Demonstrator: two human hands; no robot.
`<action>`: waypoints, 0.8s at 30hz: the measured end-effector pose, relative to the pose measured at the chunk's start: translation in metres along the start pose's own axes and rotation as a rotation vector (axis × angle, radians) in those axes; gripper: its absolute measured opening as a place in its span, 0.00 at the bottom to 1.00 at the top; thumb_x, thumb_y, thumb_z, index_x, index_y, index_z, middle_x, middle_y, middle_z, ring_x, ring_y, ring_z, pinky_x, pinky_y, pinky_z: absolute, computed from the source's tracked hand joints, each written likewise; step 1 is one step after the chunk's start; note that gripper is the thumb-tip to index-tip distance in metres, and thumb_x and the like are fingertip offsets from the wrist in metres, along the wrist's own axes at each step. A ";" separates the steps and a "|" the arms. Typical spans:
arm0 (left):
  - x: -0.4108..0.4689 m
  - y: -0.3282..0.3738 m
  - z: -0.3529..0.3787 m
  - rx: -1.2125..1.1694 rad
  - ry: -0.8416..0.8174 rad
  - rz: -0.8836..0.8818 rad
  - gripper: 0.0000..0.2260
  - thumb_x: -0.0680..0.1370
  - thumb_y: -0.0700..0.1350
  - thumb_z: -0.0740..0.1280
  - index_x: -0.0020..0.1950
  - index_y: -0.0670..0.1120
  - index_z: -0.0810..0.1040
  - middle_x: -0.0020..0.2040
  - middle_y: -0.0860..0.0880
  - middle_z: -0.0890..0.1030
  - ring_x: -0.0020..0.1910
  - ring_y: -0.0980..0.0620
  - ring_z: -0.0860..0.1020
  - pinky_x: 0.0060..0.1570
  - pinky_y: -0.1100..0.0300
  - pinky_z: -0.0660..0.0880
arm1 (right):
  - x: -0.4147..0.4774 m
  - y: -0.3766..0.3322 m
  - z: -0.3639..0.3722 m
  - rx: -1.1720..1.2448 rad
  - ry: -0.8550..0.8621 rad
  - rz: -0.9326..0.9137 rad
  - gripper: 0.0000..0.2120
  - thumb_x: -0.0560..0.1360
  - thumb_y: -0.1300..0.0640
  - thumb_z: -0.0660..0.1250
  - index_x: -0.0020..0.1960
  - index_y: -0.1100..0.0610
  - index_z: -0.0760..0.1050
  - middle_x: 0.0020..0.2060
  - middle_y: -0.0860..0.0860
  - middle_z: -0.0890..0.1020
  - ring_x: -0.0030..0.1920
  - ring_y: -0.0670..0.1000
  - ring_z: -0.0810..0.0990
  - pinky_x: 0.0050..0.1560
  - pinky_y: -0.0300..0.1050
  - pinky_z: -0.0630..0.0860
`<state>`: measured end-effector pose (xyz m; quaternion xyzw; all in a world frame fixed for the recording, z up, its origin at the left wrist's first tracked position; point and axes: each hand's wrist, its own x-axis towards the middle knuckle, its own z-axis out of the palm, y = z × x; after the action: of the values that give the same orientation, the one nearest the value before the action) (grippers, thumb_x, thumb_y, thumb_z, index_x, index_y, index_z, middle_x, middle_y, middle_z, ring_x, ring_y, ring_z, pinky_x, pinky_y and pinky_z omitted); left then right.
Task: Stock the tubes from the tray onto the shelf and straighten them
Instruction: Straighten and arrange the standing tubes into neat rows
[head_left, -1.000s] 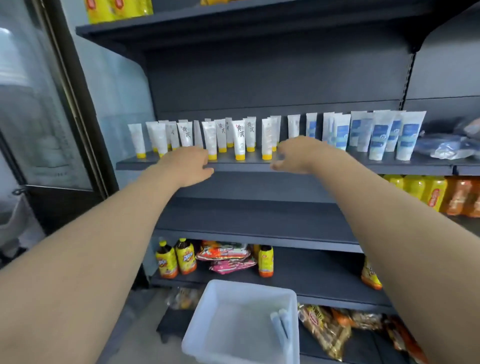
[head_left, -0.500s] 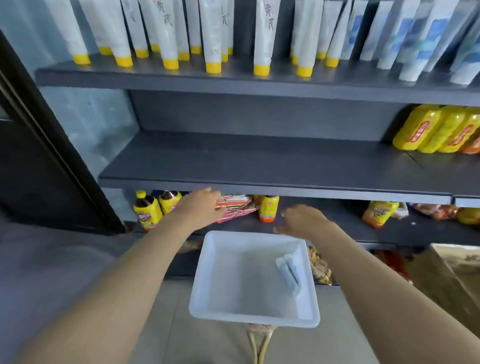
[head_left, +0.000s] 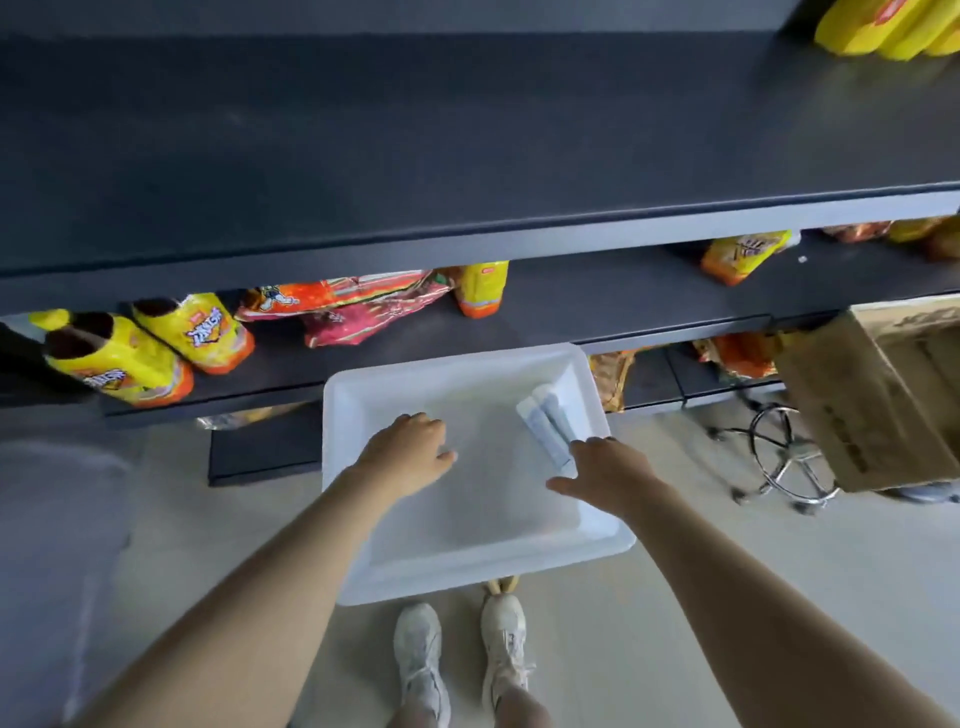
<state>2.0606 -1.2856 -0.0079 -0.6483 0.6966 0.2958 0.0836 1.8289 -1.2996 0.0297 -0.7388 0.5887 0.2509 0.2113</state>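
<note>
Evidently the person is bent over the white tray (head_left: 457, 579), which sits just in front of the dark shelf (head_left: 415, 156) at a convenient reach, on a support mostly hidden beneath it. Tubes (head_left: 548, 423) counted in the tray: two, lying side by side and touching, against its right wall, and nowhere else in sight. The right hand (head_left: 608, 478) is spread, thumb out to the side, its fingertips at the near ends of the pair; it appears placed to gather both at once, but no closed grasp shows. The left hand (head_left: 410, 452) hangs over the bare middle of the tray, fingers loosely curled, holding nothing, probably waiting to take one tube. In my judgement this is the final pick-up, with placing and straightening yet to be done. Also noted: three yellow bottles (head_left: 114, 364) on the lower shelf, two to the left and one further right, snack packets (head_left: 353, 306) between them, one cardboard box (head_left: 872, 405) at the right, two white shoes (head_left: 421, 654) below
</note>
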 end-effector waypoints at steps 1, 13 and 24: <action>0.014 0.003 0.011 -0.023 -0.012 0.021 0.14 0.79 0.51 0.59 0.55 0.42 0.74 0.58 0.46 0.75 0.59 0.46 0.70 0.57 0.52 0.72 | 0.009 0.006 0.010 0.023 -0.013 0.024 0.24 0.75 0.39 0.62 0.61 0.57 0.71 0.55 0.54 0.79 0.57 0.55 0.76 0.46 0.45 0.70; 0.178 0.082 0.126 0.260 0.025 0.475 0.23 0.77 0.47 0.65 0.70 0.44 0.66 0.71 0.46 0.65 0.70 0.46 0.63 0.67 0.55 0.62 | 0.071 0.043 0.119 0.095 0.000 0.054 0.21 0.76 0.41 0.61 0.56 0.57 0.72 0.51 0.53 0.77 0.55 0.54 0.75 0.44 0.44 0.66; 0.190 0.030 0.148 0.382 0.293 0.531 0.12 0.58 0.43 0.78 0.37 0.44 0.81 0.41 0.46 0.80 0.45 0.45 0.73 0.42 0.55 0.68 | 0.091 0.038 0.148 0.356 0.059 0.213 0.15 0.78 0.48 0.59 0.57 0.58 0.71 0.53 0.53 0.76 0.57 0.54 0.71 0.43 0.44 0.67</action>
<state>1.9650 -1.3713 -0.2134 -0.4530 0.8880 0.0757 0.0228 1.7901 -1.2873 -0.1439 -0.6305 0.7044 0.1418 0.2935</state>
